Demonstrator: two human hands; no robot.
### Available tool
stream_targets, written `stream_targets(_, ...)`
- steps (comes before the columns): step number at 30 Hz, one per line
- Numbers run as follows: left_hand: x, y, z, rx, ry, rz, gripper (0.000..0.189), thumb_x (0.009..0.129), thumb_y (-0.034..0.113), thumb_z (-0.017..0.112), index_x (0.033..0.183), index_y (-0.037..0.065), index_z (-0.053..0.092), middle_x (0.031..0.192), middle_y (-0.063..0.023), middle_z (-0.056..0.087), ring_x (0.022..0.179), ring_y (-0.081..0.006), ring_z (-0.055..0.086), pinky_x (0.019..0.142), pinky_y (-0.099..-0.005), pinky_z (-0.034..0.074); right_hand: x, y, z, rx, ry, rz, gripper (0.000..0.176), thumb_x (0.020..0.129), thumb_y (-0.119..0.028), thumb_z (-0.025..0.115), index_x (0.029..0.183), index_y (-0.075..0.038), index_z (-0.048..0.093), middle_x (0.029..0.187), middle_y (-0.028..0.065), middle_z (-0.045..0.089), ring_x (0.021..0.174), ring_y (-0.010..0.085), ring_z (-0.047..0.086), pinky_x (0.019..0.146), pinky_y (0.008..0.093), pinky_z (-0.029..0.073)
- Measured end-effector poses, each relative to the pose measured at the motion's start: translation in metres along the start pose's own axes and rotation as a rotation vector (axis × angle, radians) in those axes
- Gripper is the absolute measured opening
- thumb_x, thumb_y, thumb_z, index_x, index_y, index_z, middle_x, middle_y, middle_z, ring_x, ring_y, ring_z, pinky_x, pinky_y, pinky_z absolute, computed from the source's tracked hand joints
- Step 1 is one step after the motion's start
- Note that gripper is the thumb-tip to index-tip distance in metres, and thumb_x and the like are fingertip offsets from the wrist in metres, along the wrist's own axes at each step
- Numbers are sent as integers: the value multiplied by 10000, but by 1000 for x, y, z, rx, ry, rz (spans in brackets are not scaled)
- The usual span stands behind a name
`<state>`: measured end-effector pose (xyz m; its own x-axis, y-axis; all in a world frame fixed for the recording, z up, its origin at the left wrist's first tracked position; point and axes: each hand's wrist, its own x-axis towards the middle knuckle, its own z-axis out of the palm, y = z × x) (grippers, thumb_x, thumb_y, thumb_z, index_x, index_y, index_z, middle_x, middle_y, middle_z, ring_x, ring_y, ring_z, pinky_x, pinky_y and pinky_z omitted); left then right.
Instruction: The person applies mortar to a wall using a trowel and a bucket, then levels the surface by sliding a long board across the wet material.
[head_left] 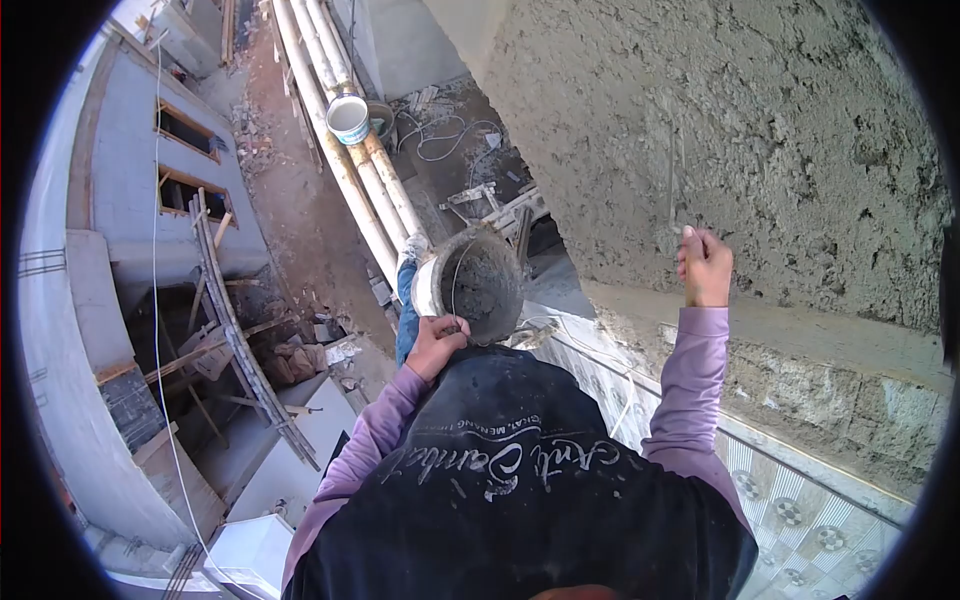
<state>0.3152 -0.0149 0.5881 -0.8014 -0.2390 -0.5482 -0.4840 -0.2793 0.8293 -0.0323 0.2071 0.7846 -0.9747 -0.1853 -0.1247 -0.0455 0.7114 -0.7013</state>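
Mid-plastering, I judge: left hand (pixel 437 343) grips the grey mortar-filled round bucket (pixel 470 285) at chest height. Right hand (pixel 705 265) is fisted (tool unclear) against the rough grey rendered wall (pixel 760 130). Next calls for a steady bucket.

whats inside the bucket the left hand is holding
Grey wet mortar lies in the bucket, reaching partway up its inner wall. The left hand grips the near rim. The mortar covers the bottom, so its depth cannot be seen.
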Motion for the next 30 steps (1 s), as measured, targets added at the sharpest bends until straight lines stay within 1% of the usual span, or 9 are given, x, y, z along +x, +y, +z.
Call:
stream_targets(1,-1,12,3,-31,8,-16,167,744,158,667,886,71,669,977,-58,519,939,-173,512,870,-282,411,-14,3,-1,-78,-33,0,315,916,-281,632,860,26,679,646,148,648,550,245,598,548,369,471)
stream_targets(2,-7,26,9,-129,46,-26,137,734,146,654,839,59,660,915,-38,538,884,-148,512,817,-263,407,8,38,17,-291,-21,-189,313,887,-299,650,910,12,687,723,200,672,630,369,629,641,420,503)
stream_targets(6,-4,33,3,-178,25,-34,115,713,108,624,803,40,648,692,27,536,676,-84,466,671,-227,370,77,94,113,-564,-30,-221,392,850,-405,683,899,-17,714,856,195,709,855,462,652,782,488,511)
stream_targets(9,-9,38,4,-190,52,10,116,716,114,626,802,40,647,669,36,528,642,-79,453,649,-221,369,110,103,156,-656,2,-165,370,855,-379,670,906,-17,725,905,240,698,911,462,657,829,506,514)
stream_targets(10,-10,34,3,-186,56,-26,126,718,123,634,816,46,653,756,14,542,692,-91,468,689,-233,379,112,100,154,-672,9,-132,370,857,-375,667,913,-14,724,919,253,693,921,466,654,841,507,513)
stream_targets(16,5,4,-2,-79,42,-11,151,727,135,653,866,79,671,895,-34,481,879,-141,481,796,-269,386,102,20,103,-684,117,-95,389,881,-364,629,940,11,714,988,291,674,961,460,651,868,510,514)
stream_targets(21,11,27,-2,-128,-13,-58,157,722,131,656,869,78,672,882,-28,466,865,-142,492,820,-275,401,96,-47,59,-569,341,-207,401,873,-379,637,907,13,715,905,285,678,896,467,659,831,512,513)
stream_targets(27,18,30,-4,-102,-45,-22,148,719,122,646,851,56,658,879,-28,519,843,-131,510,803,-262,400,75,-81,-13,-493,425,-253,376,857,-378,668,908,-9,725,893,282,678,897,470,651,815,484,512)
stream_targets(30,18,41,-1,-100,-86,-23,138,719,121,638,838,53,652,865,-16,541,830,-122,513,777,-253,400,62,-77,-49,-406,503,-256,364,861,-352,690,890,10,719,819,235,701,747,366,697,716,423,536)
